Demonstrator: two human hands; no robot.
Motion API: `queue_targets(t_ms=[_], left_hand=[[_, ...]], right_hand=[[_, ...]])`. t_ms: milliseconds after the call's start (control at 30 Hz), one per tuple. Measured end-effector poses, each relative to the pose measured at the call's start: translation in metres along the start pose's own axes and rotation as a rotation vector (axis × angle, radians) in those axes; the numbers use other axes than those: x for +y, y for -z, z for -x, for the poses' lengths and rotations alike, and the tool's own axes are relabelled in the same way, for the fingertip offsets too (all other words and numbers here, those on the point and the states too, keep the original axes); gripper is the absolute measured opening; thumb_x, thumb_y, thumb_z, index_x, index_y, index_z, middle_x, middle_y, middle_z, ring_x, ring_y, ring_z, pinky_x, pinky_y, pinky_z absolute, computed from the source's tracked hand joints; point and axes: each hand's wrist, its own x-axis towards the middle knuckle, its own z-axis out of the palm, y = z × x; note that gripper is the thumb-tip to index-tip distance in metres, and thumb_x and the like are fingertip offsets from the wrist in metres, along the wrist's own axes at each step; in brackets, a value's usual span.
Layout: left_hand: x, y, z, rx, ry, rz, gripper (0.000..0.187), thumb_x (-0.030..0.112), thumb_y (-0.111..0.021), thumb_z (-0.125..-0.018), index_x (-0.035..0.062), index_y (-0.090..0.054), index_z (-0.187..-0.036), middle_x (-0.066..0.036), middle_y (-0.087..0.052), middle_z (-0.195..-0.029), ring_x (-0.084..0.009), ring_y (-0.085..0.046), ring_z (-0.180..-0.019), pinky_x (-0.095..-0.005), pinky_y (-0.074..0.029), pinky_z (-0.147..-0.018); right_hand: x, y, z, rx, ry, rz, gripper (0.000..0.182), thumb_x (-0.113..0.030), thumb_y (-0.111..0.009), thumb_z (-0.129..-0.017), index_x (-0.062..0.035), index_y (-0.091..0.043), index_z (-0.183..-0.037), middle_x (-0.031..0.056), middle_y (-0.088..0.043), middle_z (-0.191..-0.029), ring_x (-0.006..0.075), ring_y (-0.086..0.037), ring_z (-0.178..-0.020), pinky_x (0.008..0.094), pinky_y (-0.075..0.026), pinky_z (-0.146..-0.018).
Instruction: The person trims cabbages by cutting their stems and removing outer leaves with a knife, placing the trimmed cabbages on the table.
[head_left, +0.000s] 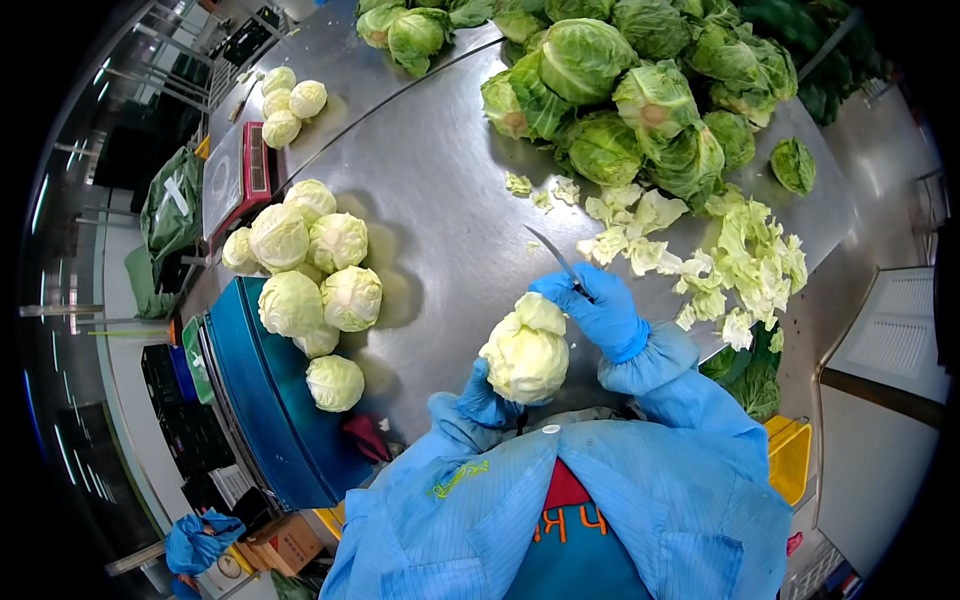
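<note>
Both my hands wear blue gloves. My left hand (487, 397) holds a pale, trimmed cabbage (525, 352) from below, near my chest; part of the hand is hidden behind it. In my right hand (603, 308) is a knife (556, 250), its curved blade pointing up and to the left. The fingers of that hand are close to the top right of the cabbage, where a leaf bulges. Torn pale leaves (745, 255) lie on the metal table (440, 190) to the right of the knife.
Green untrimmed cabbages (587, 60) are piled at the back right. Trimmed cabbages (280, 238) sit at the left, beside a red scale (257, 165) and blue crates (270, 390). A yellow basket (789, 460) stands below the table at the right.
</note>
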Motion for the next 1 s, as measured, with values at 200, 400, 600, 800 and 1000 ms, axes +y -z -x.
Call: queue_targets(t_ms=[200,400,600,800,1000], left_hand=[[-0.008,-0.016,-0.002,-0.003,0.008,0.264,0.083,0.057,-0.064,-0.084,0.0203,-0.028,-0.149,-0.013,-0.035,-0.149,-0.0382,-0.038,-0.135,-0.0641,-0.041,-0.101],[0.001,-0.012,-0.006,0.266,-0.098,-0.067,0.081,0.045,-0.071,-0.083,0.0151,-0.031,-0.147,-0.014,-0.037,-0.148,-0.0369,-0.043,-0.131,-0.0608,-0.043,-0.1],[0.015,-0.021,-0.032,0.192,-0.295,-1.021,0.095,0.022,-0.087,-0.068,0.0,-0.031,-0.142,-0.014,-0.041,-0.143,-0.0309,-0.049,-0.125,-0.0416,-0.044,-0.104],[-0.017,-0.009,-0.04,0.473,-0.625,-1.545,0.101,0.027,-0.094,-0.055,-0.0029,-0.038,-0.134,-0.018,-0.045,-0.133,-0.0294,-0.05,-0.12,-0.0402,-0.044,-0.102],[-0.019,-0.033,-0.052,0.327,-0.603,-2.084,0.107,0.032,-0.093,-0.053,-0.0026,-0.036,-0.137,-0.023,-0.045,-0.131,-0.0361,-0.046,-0.121,-0.0452,-0.04,-0.101]], right_hand=[[0.033,0.014,0.002,0.176,-0.084,0.073,0.045,-0.019,-0.071,-0.087,-0.0086,-0.056,-0.129,-0.0011,-0.053,-0.094,0.0084,-0.051,-0.077,0.0225,-0.048,-0.065],[0.108,0.015,0.027,0.079,-0.289,-0.301,0.049,-0.012,-0.057,-0.094,-0.0087,-0.044,-0.141,0.0058,-0.055,-0.129,0.0133,-0.057,-0.097,0.023,-0.053,-0.069],[0.121,0.065,0.039,0.604,-0.111,-0.406,0.057,-0.009,-0.057,-0.092,-0.0082,-0.039,-0.145,0.0077,-0.046,-0.142,0.0205,-0.051,-0.119,0.0306,-0.047,-0.093],[0.132,0.171,0.106,1.009,0.013,-0.373,0.055,-0.004,-0.057,-0.09,0.0035,-0.039,-0.141,0.0117,-0.048,-0.14,0.0215,-0.056,-0.114,0.0278,-0.048,-0.094],[0.092,0.166,0.154,1.196,-0.099,0.063,0.05,-0.013,-0.053,-0.095,-0.0057,-0.042,-0.143,0.01,-0.055,-0.131,0.0163,-0.06,-0.097,0.0251,-0.05,-0.07]])
